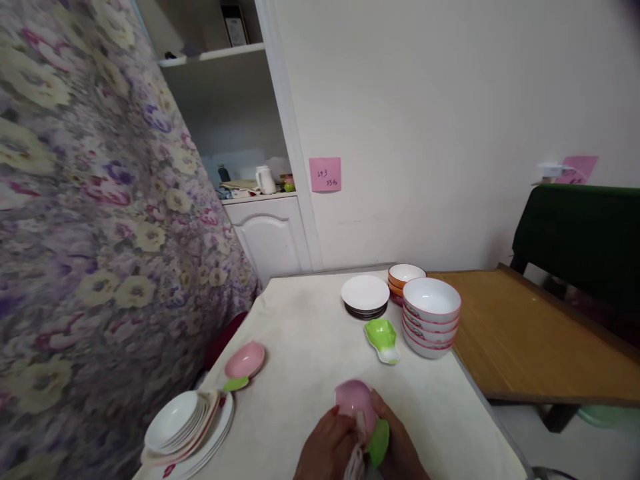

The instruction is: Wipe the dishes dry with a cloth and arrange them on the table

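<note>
My right hand [401, 441] is closed around the side of a small pink dish [356, 395] with a green leaf-shaped end, held near the table's front edge. My left hand [327, 445] has its fingers curled at the inside of this dish, closed on a pale cloth [356, 460] that hangs below them. Beyond the dish lies a green and white cabbage-shaped dish [382, 339]. To the left sits another pink dish [245, 361] with a green leaf end.
Stacked red-rimmed bowls [431, 317] stand at the right, with orange bowls [407, 272] and a pile of plates [365, 293] behind. At the front left, small white dishes [173, 420] rest on larger plates [220, 437]. A brown wooden surface [530, 340] adjoins the white-covered table [300, 320].
</note>
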`<state>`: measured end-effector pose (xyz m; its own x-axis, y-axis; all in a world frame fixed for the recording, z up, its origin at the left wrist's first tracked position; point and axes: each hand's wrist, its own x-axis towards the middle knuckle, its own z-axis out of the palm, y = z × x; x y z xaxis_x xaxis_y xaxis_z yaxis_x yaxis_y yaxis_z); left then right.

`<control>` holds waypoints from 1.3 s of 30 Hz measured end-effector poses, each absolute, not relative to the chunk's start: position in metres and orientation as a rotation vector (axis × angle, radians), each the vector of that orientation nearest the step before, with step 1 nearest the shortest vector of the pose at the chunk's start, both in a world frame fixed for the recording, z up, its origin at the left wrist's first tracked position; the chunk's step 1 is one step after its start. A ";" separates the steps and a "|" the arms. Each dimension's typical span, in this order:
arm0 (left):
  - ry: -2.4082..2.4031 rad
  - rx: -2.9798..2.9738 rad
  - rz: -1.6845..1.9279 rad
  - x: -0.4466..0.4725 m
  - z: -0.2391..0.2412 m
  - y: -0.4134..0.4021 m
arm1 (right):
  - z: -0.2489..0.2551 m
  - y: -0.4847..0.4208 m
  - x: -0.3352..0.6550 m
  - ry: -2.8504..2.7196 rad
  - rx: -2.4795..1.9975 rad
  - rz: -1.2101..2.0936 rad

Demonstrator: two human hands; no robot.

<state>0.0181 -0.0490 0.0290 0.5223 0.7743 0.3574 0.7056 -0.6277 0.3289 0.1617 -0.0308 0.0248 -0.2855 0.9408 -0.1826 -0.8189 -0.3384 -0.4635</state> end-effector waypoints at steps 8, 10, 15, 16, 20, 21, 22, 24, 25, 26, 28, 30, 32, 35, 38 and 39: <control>1.440 2.401 0.851 0.060 0.033 -0.051 | 0.019 -0.033 0.167 -0.302 -0.418 1.907; 1.475 2.313 0.769 0.061 0.046 -0.044 | 0.016 -0.031 0.167 -0.311 -0.370 1.894; 1.322 2.363 0.600 0.050 0.061 -0.028 | 0.009 -0.029 0.167 -0.359 -0.337 1.819; 1.273 2.386 0.566 0.048 0.062 -0.026 | 0.009 -0.030 0.168 -0.357 -0.345 1.817; 1.018 2.512 0.444 0.030 0.068 -0.020 | 0.016 -0.031 0.171 -0.313 -0.381 1.878; 0.963 2.542 0.425 0.025 0.069 -0.019 | 0.017 -0.031 0.172 -0.301 -0.385 1.885; 0.925 2.567 0.414 0.019 0.069 -0.018 | 0.019 -0.031 0.173 -0.292 -0.386 1.890; 0.913 2.593 0.424 0.013 0.068 -0.019 | 0.020 -0.031 0.173 -0.285 -0.384 1.901; 0.935 2.591 0.442 0.014 0.066 -0.021 | 0.019 -0.030 0.172 -0.281 -0.385 1.904; 0.973 2.578 0.468 0.017 0.063 -0.025 | 0.018 -0.030 0.172 -0.272 -0.389 1.907; 1.083 2.522 0.535 0.030 0.057 -0.034 | 0.014 -0.030 0.171 -0.224 -0.428 1.902; 1.184 2.456 0.597 0.045 0.053 -0.043 | 0.010 -0.029 0.171 -0.148 -0.485 1.874; 1.201 2.427 0.627 0.051 0.052 -0.046 | 0.008 -0.029 0.171 -0.113 -0.503 1.856; 1.079 2.468 0.604 0.038 0.052 -0.039 | 0.008 -0.030 0.171 -0.214 -0.428 1.893; 1.001 2.507 0.580 0.018 0.052 -0.032 | 0.008 -0.030 0.169 -0.344 -0.373 1.952; 1.009 2.505 0.585 0.015 0.052 -0.031 | 0.007 -0.031 0.169 -0.367 -0.365 1.957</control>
<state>0.0146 -0.0313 0.0517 0.6563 0.7169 0.2352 0.5606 -0.6719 0.4840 0.1688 -0.0305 0.0070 -0.3917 0.9159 -0.0881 -0.8218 -0.3913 -0.4142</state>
